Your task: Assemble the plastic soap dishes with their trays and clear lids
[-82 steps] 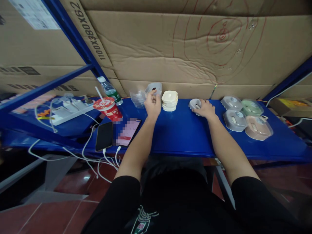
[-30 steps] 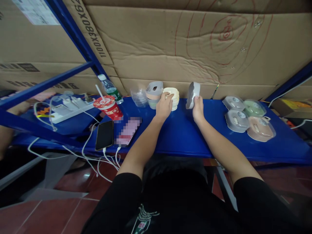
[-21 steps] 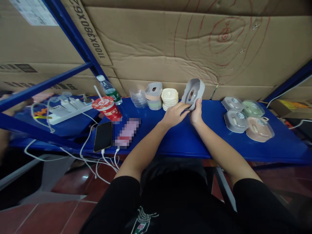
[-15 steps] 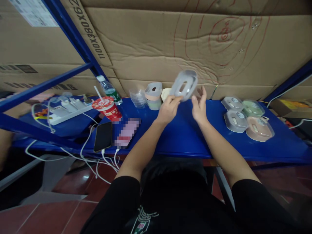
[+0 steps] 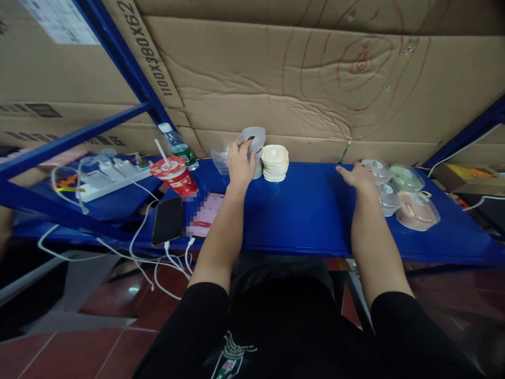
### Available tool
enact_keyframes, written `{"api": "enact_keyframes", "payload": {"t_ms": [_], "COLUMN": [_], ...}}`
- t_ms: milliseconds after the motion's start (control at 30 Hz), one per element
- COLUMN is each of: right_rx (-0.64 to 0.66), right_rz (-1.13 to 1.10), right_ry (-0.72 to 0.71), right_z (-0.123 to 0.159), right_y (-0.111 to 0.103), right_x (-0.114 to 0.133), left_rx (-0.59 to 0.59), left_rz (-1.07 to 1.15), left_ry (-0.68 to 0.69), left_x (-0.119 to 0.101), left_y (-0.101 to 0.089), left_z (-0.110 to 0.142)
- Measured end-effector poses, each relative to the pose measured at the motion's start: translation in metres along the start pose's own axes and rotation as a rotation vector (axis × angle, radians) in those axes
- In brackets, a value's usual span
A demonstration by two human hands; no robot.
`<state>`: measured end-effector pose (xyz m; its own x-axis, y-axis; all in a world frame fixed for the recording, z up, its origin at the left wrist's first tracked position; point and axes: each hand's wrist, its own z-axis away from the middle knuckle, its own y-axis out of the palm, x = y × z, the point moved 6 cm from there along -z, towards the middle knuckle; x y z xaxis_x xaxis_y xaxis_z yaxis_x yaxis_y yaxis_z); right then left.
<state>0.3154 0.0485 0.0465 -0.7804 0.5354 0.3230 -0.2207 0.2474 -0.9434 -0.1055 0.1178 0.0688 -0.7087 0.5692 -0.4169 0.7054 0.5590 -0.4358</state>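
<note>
My left hand [image 5: 242, 162] is at the stack at the back, its fingers closed over the near left edge of a grey plastic piece with a slot [image 5: 257, 135]. That piece is at the stack's top; the hand hides much of the stack below. Just right of it stands a pile of cream square containers [image 5: 275, 163]. Clear plastic pieces [image 5: 220, 160] sit to its left, partly covered. My right hand [image 5: 357, 177], thumb spread, is over the near-left side of the grey lidded boxes [image 5: 389, 200]; its fingertips are partly hidden against them.
Beside the grey boxes are a green box [image 5: 407, 178] and a peach box [image 5: 417, 210]. On the left stand a red drink cup [image 5: 175, 176], a water bottle [image 5: 179, 147] and two phones, one dark [image 5: 168, 221], with white charging cables. Cardboard [image 5: 244, 79] rises behind the blue table [image 5: 300, 210].
My left hand has carried the grey slotted piece left and down to the stack. My right hand has moved right to the lidded boxes. The cream pile shows fully now.
</note>
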Motion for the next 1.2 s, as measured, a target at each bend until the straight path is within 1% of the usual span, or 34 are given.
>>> {"api": "enact_keyframes", "payload": {"t_ms": [33, 100, 167, 267, 333, 400, 500, 567, 633, 767, 833, 933, 967, 1000, 1067, 1133, 1200], "right_rx": [0.038, 0.066, 0.064, 0.039, -0.004, -0.013, 0.079, 0.114, 0.084, -0.010, -0.091, -0.270, -0.307, -0.318, -0.260, -0.142, -0.040], "right_rz": [-0.003, -0.026, -0.091, -0.217, -0.217, -0.146, -0.019, 0.018, 0.000, -0.144, -0.248, -0.455, -0.543, -0.635, -0.803, -0.909, -0.947], "right_ry": [0.004, -0.049, -0.198, -0.506, -0.601, -0.605, -0.557, -0.542, -0.546, -0.566, -0.585, -0.554, -0.526, -0.498, -0.486, -0.546, -0.621], "right_z": [-0.001, 0.002, 0.013, 0.035, 0.044, 0.045, 0.037, 0.033, 0.031, 0.032, 0.034, 0.037, 0.037, 0.039, 0.043, 0.053, 0.065], "right_y": [0.002, 0.007, 0.014, 0.021, 0.023, 0.027, 0.039, 0.045, 0.046, 0.040, 0.032, 0.015, 0.011, 0.007, 0.004, 0.004, 0.004], "right_x": [-0.001, 0.008, 0.030, 0.067, 0.079, 0.080, 0.071, 0.067, 0.066, 0.071, 0.075, 0.074, 0.072, 0.070, 0.071, 0.078, 0.088], "left_rx": [0.010, 0.015, -0.002, -0.057, -0.103, -0.138, -0.133, -0.102, -0.063, 0.042, 0.115, 0.194, 0.207, 0.218, 0.248, 0.277, 0.282], "left_rz": [-0.007, -0.013, -0.007, 0.016, 0.028, 0.033, 0.045, 0.059, 0.085, 0.135, 0.146, 0.167, 0.173, 0.181, 0.209, 0.242, 0.253], "left_ry": [-0.006, -0.025, -0.038, -0.034, -0.035, -0.048, -0.053, -0.031, 0.011, 0.132, 0.185, 0.228, 0.228, 0.221, 0.199, 0.185, 0.169], "left_x": [0.000, 0.000, 0.000, 0.001, 0.004, 0.006, 0.001, -0.008, -0.022, -0.053, -0.065, -0.076, -0.078, -0.079, -0.081, -0.083, -0.083], "left_y": [0.001, 0.002, 0.002, -0.001, -0.002, -0.004, -0.003, 0.000, 0.005, 0.019, 0.027, 0.035, 0.036, 0.037, 0.037, 0.038, 0.038], "left_z": [0.000, 0.001, 0.002, 0.004, 0.006, 0.008, 0.010, 0.012, 0.016, 0.026, 0.032, 0.038, 0.040, 0.041, 0.044, 0.047, 0.049]}}
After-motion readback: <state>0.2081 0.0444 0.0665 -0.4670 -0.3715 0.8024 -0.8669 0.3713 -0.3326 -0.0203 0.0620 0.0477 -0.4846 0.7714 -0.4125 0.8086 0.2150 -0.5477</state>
